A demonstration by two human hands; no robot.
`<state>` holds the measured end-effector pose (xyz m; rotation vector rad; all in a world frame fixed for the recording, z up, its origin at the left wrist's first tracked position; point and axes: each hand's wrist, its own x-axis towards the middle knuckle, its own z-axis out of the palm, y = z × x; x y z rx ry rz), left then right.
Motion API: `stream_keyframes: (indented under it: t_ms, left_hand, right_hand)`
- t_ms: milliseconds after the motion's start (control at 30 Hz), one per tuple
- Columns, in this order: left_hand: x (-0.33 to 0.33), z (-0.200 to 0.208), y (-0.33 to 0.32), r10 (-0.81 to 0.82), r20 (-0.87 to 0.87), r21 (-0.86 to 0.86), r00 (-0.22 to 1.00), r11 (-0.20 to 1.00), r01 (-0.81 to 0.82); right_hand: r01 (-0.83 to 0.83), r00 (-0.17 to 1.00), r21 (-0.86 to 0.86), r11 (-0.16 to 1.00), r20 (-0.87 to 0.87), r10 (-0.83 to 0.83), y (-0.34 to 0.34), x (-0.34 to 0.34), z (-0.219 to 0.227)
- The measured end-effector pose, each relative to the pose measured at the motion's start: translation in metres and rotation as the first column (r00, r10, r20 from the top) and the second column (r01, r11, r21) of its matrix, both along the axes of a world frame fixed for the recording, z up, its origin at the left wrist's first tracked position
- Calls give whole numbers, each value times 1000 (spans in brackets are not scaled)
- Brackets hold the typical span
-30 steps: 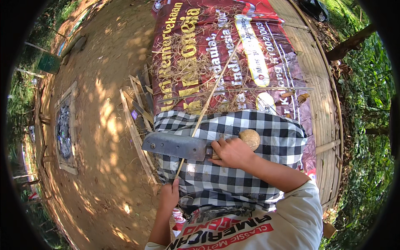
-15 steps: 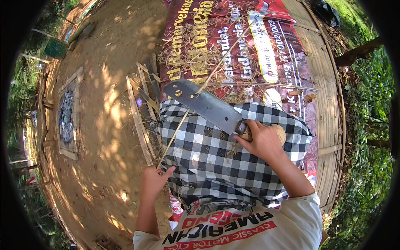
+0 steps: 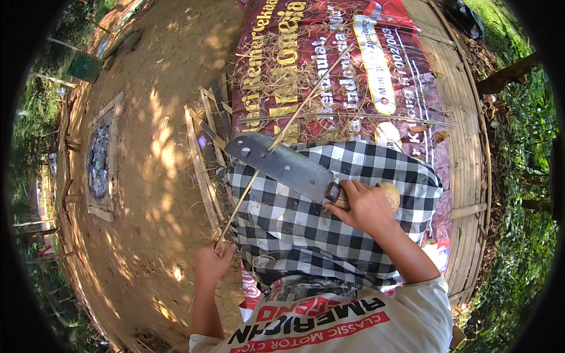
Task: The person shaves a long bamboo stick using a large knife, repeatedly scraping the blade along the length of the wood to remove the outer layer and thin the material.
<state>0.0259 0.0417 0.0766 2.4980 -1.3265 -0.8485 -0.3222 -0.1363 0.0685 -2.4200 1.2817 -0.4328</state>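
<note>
My right hand (image 3: 368, 207) is closed around the wooden handle of a broad cleaver (image 3: 291, 172), whose dark blade points to the upper left and has a few holes near its tip. A thin bamboo strip (image 3: 243, 199) runs slantwise under the blade. My left hand (image 3: 212, 263) pinches its near end, beside my lap, while the far end lies over the banner. A black-and-white checkered cloth (image 3: 329, 250) covers my lap beneath the blade. The blade hides where it meets the strip.
A dark red printed banner (image 3: 303, 109), littered with curly shavings, covers part of a bamboo platform (image 3: 465, 117). Another thin strip (image 3: 394, 119) lies across it. Split wood pieces (image 3: 200, 165) rest left of my lap. A framed ash pit (image 3: 100, 156) sits in the dirt ground.
My left hand has shifted down and slightly left, drawing the strip back with it. The cleaver has moved a little toward me and to the left.
</note>
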Motion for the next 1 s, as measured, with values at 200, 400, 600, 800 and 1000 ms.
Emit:
stream_keyframes:
  t_ms: [200, 400, 600, 800, 1000]
  left_hand:
    - [-41, -37, 6, -134, -101, -41, 986, 991, 131]
    - [-5, -8, -3, 22, -74, 10, 997, 1000, -22]
    - [-28, -13, 9, -194, -61, -5, 979, 981, 194]
    - [-49, -45, 20, -92, -153, 57, 984, 993, 102]
    - [-14, -40, 27, -80, 5, -36, 997, 996, 80]
  right_hand:
    - [17, 999, -9, 1000, 43, -17, -5, 5, 8]
    - [-31, 1000, -76, 997, -2, 31, -5, -2, 0]
    - [-17, 1000, -1, 1000, -13, 17, -3, 6, -1]
    - [16, 1000, -22, 1000, 0, -16, -5, 1, 3]
    - [-12, 1000, -20, 1000, 8, 13, -4, 3, -3]
